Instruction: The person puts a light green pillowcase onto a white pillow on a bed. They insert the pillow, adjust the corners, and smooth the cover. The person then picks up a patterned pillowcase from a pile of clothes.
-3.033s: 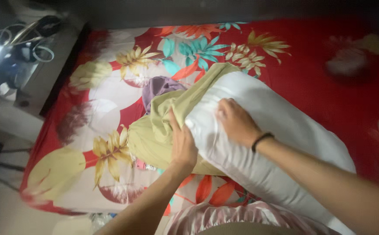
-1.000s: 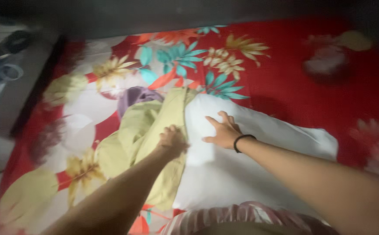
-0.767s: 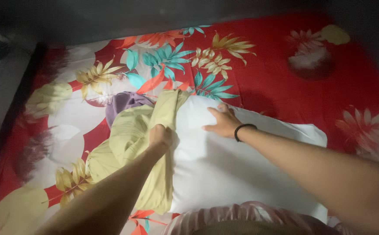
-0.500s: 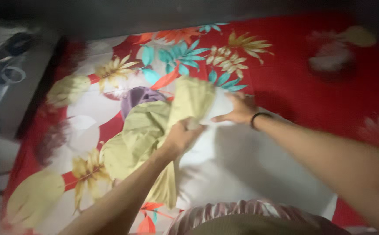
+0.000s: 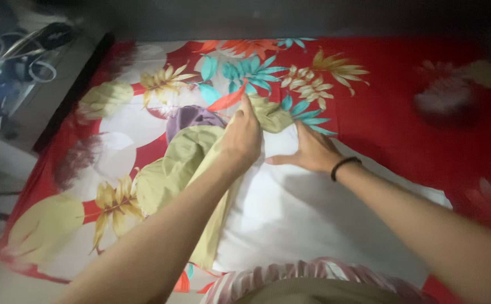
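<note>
A white pillow (image 5: 307, 214) lies on a red bed sheet (image 5: 403, 107) printed with flowers and leaves. A pale yellow-green pillowcase (image 5: 175, 163) is bunched over the pillow's far left end. My left hand (image 5: 244, 135) is closed on the pillowcase's edge near the pillow's far corner. My right hand (image 5: 312, 152), with a black band at the wrist, lies flat on the pillow's far end, fingers spread, just right of the left hand. A purple cloth (image 5: 192, 115) peeks out behind the pillowcase.
A grey surface (image 5: 37, 84) at the upper left, beside the bed, carries cables and dark objects. A dark wall runs along the bed's far edge. Pink striped satin fabric (image 5: 290, 278) lies at the bottom near me. The floor shows at lower left.
My left hand has moved farther up with the pillowcase edge, drawing it toward the pillow's far corner. My right hand stays pressed on the pillow's end.
</note>
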